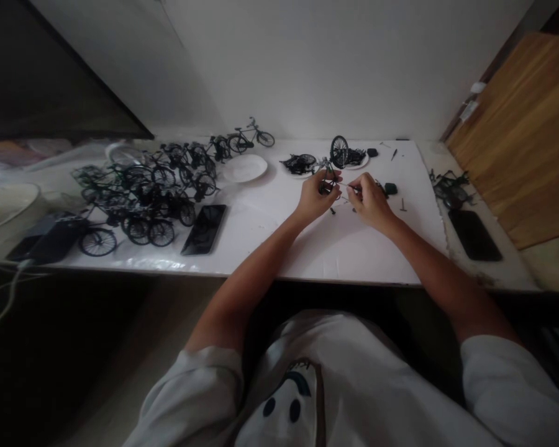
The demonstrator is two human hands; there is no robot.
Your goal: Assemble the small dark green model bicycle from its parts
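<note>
My left hand [317, 194] is closed around a small dark model bicycle part [328, 184], held just above the white table [345, 248]. My right hand [370, 200] pinches a thin metal tool [348, 185] whose tip points left into that part. Both hands meet near the table's middle right. Right behind them a small black wheel [340, 151] stands upright on a plate of dark parts [358, 158]. Another plate of dark parts [299, 164] lies to its left.
Several finished black miniature bicycles [144, 192] crowd the table's left, one more [250, 136] at the back. An empty white plate [245, 167], a phone [205, 228] left of centre, another phone [474, 234] at right, loose small parts [390, 188] and a wooden panel [526, 143].
</note>
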